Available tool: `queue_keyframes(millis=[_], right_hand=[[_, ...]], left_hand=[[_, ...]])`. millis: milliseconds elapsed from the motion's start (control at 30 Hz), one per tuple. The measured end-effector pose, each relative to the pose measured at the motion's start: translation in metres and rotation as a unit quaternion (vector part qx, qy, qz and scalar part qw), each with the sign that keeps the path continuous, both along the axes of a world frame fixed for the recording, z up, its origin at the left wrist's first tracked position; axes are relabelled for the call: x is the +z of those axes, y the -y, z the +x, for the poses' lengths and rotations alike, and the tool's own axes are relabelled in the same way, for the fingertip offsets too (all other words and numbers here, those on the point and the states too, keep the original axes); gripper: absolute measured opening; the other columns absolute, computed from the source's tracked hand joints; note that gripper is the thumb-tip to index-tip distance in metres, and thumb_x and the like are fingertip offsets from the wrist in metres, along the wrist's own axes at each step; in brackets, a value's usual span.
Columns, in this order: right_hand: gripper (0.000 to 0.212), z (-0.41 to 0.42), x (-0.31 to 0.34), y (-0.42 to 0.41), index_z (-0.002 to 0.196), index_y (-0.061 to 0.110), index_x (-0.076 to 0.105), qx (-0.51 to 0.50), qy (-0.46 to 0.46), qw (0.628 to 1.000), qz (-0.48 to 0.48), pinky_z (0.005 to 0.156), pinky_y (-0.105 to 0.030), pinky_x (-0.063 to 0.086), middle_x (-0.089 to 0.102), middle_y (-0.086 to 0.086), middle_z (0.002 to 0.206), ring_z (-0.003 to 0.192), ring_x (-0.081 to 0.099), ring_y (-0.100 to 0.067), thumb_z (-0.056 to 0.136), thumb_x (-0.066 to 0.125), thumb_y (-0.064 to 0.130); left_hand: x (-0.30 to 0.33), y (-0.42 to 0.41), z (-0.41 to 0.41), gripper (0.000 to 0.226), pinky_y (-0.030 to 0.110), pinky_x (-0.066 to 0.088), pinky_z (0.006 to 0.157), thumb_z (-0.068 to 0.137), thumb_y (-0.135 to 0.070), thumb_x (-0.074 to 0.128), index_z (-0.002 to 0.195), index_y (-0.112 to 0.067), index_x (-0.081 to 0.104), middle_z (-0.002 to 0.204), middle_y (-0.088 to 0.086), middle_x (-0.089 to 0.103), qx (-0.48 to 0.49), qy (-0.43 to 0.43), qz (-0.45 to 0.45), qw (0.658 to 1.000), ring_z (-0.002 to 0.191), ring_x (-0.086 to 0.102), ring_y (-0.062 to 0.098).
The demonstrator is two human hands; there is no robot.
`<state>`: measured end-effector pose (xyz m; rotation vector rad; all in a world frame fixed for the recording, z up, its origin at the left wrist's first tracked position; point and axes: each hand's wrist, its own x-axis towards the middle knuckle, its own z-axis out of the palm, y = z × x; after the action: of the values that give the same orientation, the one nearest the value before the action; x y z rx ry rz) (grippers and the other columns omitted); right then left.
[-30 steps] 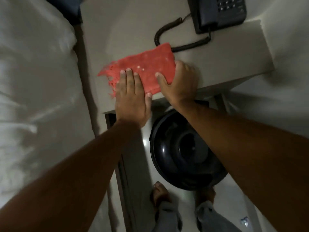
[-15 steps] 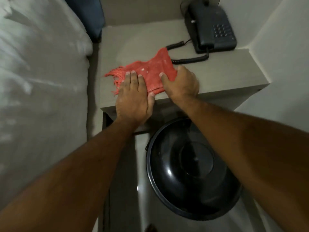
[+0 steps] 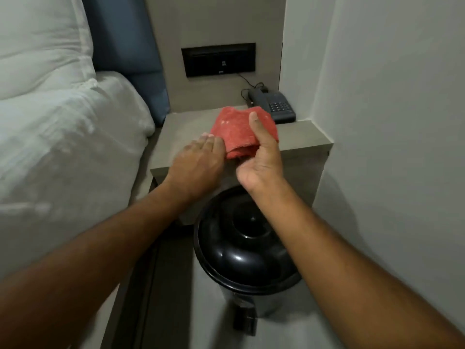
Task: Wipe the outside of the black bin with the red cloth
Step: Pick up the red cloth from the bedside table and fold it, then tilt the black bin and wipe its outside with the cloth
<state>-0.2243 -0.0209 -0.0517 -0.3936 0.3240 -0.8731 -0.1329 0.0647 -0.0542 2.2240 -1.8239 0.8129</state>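
Note:
The red cloth [image 3: 239, 132] is folded over and held up above the bedside table, with my right hand [image 3: 261, 159] shut on it, thumb on top. My left hand [image 3: 198, 159] lies flat, fingers together, its fingertips touching the cloth's left edge. The black bin [image 3: 241, 250] with a domed glossy lid stands on the floor below both hands, in front of the table; a pedal [image 3: 245, 321] shows at its base. My right forearm crosses over the bin's right side.
The grey bedside table [image 3: 302, 139] carries a black telephone [image 3: 274, 107] at the back. A bed with white linen [image 3: 63, 137] is on the left. A white wall [image 3: 402, 147] closes in on the right. A black wall panel [image 3: 218, 59] sits above the table.
The cloth, which lay spread flat on the table under both hands, is now folded and lifted in my right hand. The camera view has tilted up and back.

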Motion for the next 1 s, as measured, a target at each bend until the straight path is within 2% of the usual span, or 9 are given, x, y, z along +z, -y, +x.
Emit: queue_keyframes(millis=[200,333,467,567,733,800,867,933,1000], right_hand=[[0.031,-0.061,-0.028,-0.011,0.125,0.003,0.06,-0.054,-0.003,0.991,0.124,0.077,-0.047,0.053,0.071,-0.019,0.107,0.092,0.069,-0.032,0.097,0.063,0.017],[0.035,-0.122,-0.068,0.0,0.134,0.004,0.058,-0.119,0.033,0.981,0.152,0.087,-0.054,0.048,0.072,-0.02,0.114,0.098,0.069,-0.033,0.105,0.05,0.021],[0.034,-0.19,-0.108,-0.003,0.131,0.006,0.061,-0.196,0.041,0.967,0.156,0.097,-0.054,0.05,0.073,-0.015,0.122,0.112,0.069,-0.029,0.104,0.05,0.024],[0.038,-0.22,-0.133,-0.016,0.132,0.009,0.062,-0.232,0.039,0.96,0.152,0.108,-0.056,0.043,0.069,-0.013,0.132,0.123,0.064,-0.03,0.102,0.054,0.031],[0.037,-0.242,-0.164,-0.037,0.128,0.011,0.064,-0.242,0.031,0.957,0.157,0.087,-0.051,0.06,0.074,-0.011,0.124,0.11,0.073,-0.028,0.103,0.054,0.037],[0.036,-0.249,-0.168,-0.039,0.127,0.01,0.063,-0.24,0.013,0.956,0.166,0.084,-0.052,0.061,0.074,-0.013,0.122,0.108,0.073,-0.028,0.104,0.052,0.035],[0.039,-0.259,-0.173,-0.044,0.13,0.01,0.06,-0.244,0.004,0.955,0.169,0.095,-0.056,0.055,0.074,-0.014,0.123,0.11,0.072,-0.03,0.104,0.052,0.038],[0.043,-0.265,-0.173,-0.05,0.132,0.011,0.057,-0.243,-0.009,0.956,0.166,0.099,-0.059,0.048,0.073,-0.015,0.124,0.111,0.071,-0.033,0.103,0.053,0.041],[0.049,-0.264,-0.169,-0.056,0.138,0.012,0.054,-0.256,-0.048,0.955,0.14,0.1,-0.059,0.048,0.07,-0.014,0.13,0.117,0.068,-0.034,0.102,0.052,0.045]], left_hand=[[-0.027,-0.014,-0.073,0.03,0.046,0.052,0.082,0.086,-0.014,0.056,0.109,0.005,0.059,0.106,0.027,0.066,-0.083,0.002,0.084,0.993,0.099,0.064,0.043],[-0.07,-0.031,-0.087,0.067,0.042,0.047,0.093,0.092,-0.054,0.038,0.13,0.001,0.047,0.126,0.023,0.06,-0.132,-0.072,0.176,0.973,0.119,0.055,0.036],[-0.105,-0.048,-0.094,0.113,0.052,0.029,0.113,0.076,-0.084,0.03,0.148,0.003,0.02,0.152,0.031,0.026,-0.125,0.006,0.325,0.938,0.141,0.023,0.043],[-0.119,-0.044,-0.104,0.118,0.058,0.028,0.111,0.074,-0.077,0.046,0.148,0.003,0.004,0.153,0.036,0.013,-0.089,0.046,0.343,0.934,0.141,0.017,0.048],[-0.093,-0.024,-0.098,0.116,0.048,0.043,0.102,0.065,-0.076,0.046,0.148,-0.001,0.016,0.152,0.026,0.029,-0.071,0.02,0.307,0.949,0.136,0.036,0.038],[-0.076,-0.02,-0.085,0.112,0.042,0.052,0.092,0.064,-0.079,0.041,0.147,-0.005,0.027,0.145,0.02,0.045,-0.073,-0.005,0.272,0.96,0.123,0.052,0.032],[-0.063,-0.019,-0.073,0.1,0.036,0.058,0.073,0.065,-0.078,0.042,0.137,-0.009,0.043,0.11,0.01,0.068,-0.086,-0.064,0.24,0.965,0.089,0.067,0.023],[-0.055,-0.022,-0.065,0.082,0.034,0.057,0.056,0.065,-0.073,0.046,0.119,-0.013,0.055,0.073,-0.002,0.066,-0.08,-0.136,0.218,0.963,0.06,0.062,0.015],[-0.054,-0.025,-0.062,0.068,0.035,0.055,0.049,0.065,-0.07,0.047,0.102,-0.014,0.06,0.062,-0.004,0.063,-0.056,-0.188,0.204,0.959,0.052,0.06,0.013]])
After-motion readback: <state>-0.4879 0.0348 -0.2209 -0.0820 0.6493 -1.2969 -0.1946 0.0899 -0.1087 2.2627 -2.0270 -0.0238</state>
